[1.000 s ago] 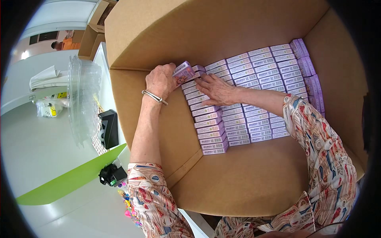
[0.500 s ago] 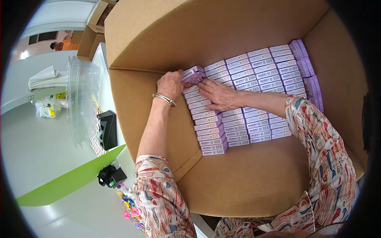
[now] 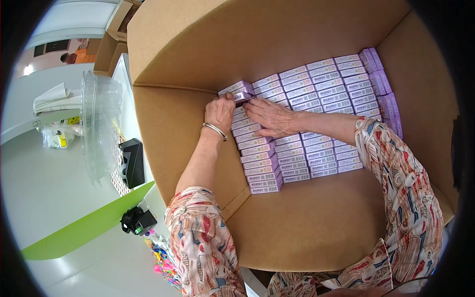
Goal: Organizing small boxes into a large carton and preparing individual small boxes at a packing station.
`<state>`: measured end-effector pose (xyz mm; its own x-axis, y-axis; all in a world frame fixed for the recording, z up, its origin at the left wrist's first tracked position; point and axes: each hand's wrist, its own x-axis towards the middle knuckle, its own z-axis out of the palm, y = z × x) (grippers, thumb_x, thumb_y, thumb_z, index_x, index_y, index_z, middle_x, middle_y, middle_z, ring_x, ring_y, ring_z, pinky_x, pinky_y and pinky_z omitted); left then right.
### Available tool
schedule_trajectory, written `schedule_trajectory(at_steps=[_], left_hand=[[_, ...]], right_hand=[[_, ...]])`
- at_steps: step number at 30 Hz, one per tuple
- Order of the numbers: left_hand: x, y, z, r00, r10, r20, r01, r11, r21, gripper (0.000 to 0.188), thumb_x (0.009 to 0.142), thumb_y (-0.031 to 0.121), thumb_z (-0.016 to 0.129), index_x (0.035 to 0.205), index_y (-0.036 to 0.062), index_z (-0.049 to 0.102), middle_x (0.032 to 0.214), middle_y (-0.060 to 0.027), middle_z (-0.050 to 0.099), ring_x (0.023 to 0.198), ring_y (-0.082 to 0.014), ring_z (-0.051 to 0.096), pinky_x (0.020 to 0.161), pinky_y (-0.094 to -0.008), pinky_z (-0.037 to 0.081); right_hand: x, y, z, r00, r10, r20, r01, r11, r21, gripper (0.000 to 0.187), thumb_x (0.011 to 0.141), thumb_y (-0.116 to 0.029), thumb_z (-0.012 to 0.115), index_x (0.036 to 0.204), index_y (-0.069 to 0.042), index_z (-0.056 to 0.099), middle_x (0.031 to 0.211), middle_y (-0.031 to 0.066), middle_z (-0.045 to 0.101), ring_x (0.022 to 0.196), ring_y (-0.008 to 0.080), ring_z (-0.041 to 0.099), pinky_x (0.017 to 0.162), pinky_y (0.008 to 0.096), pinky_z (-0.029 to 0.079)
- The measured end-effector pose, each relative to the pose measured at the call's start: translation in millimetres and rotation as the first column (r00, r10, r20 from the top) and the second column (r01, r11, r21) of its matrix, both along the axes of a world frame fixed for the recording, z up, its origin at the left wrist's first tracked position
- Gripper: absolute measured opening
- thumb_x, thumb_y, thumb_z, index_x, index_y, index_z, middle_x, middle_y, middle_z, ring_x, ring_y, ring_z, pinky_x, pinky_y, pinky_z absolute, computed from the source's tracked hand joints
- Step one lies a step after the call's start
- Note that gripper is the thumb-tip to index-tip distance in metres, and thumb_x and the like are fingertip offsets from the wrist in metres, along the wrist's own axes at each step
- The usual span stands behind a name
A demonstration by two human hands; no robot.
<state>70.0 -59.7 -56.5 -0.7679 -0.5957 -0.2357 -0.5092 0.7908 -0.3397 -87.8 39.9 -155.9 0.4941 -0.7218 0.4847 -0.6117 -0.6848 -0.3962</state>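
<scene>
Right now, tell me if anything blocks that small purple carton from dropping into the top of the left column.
Nothing visible does. The left hand and right hand both touch the small purple carton at the column's far end, beside the cardboard box wall.

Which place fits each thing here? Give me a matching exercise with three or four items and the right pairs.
Things:
1. left hand
2. right hand
3. black tape dispenser
4. stack of clear plastic trays

Places:
A. lying flat on the rows of purple boxes
B. outside the carton, beside its left wall, on the white table
C. at the far-left end of the rows, on the small purple box at the corner
D. outside the carton, standing above the black tape dispenser in the picture

Pairs: 1-C, 2-A, 3-B, 4-D
</scene>
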Motion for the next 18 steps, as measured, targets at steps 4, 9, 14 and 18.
schedule_trajectory(at_steps=[4, 9, 14, 18], left_hand=[[5, 14, -26, 1.0, -0.019, 0.006, 0.02, 0.976, -0.217, 0.041, 0.083, 0.008, 0.054, 0.119, -0.009, 0.045, 0.112, -0.0249, 0.057, 0.104, -0.0336, 0.058, 0.085, -0.0384, 0.048], [13, 27, -55, 0.996, 0.048, -0.071, -0.057, 0.988, -0.145, 0.049, 0.088, 0.009, 0.045, 0.13, -0.0136, 0.034, 0.129, -0.0331, 0.044, 0.12, -0.0423, 0.046, 0.103, -0.0449, 0.037], [-6, 21, -67, 0.947, 0.212, -0.242, -0.227, 0.973, -0.035, 0.042, 0.087, 0.008, 0.042, 0.124, -0.0114, 0.036, 0.128, -0.0352, 0.042, 0.121, -0.0468, 0.042, 0.105, -0.0506, 0.032], [-30, 12, -77, 0.756, 0.509, -0.413, -0.424, 0.86, 0.284, 0.057, 0.086, 0.021, 0.053, 0.128, -0.0113, 0.033, 0.136, -0.0343, 0.034, 0.129, -0.0477, 0.031, 0.108, -0.0521, 0.026]], right_hand=[[-2, 3, -6, 1.0, 0.012, -0.005, -0.012, 1.0, -0.005, 0.058, 0.085, -0.034, 0.06, 0.12, 0.01, 0.046, 0.13, 0.0263, 0.042, 0.125, 0.0387, 0.037, 0.107, 0.0465, 0.03], [-10, 8, 1, 0.963, -0.027, 0.267, 0.005, 0.997, 0.083, 0.043, 0.087, -0.023, 0.059, 0.118, 0.005, 0.048, 0.122, 0.0228, 0.05, 0.116, 0.0368, 0.047, 0.102, 0.044, 0.038], [-16, -8, -1, 0.864, -0.365, 0.347, 0.268, 0.917, 0.297, 0.044, 0.095, -0.027, 0.048, 0.125, 0.006, 0.046, 0.126, 0.0243, 0.05, 0.119, 0.0378, 0.046, 0.103, 0.0415, 0.038], [-6, -31, -18, 0.779, -0.507, 0.37, 0.21, 0.766, 0.608, 0.071, 0.098, -0.051, 0.03, 0.139, 0.008, 0.033, 0.142, 0.0246, 0.038, 0.135, 0.035, 0.033, 0.113, 0.0376, 0.024]])
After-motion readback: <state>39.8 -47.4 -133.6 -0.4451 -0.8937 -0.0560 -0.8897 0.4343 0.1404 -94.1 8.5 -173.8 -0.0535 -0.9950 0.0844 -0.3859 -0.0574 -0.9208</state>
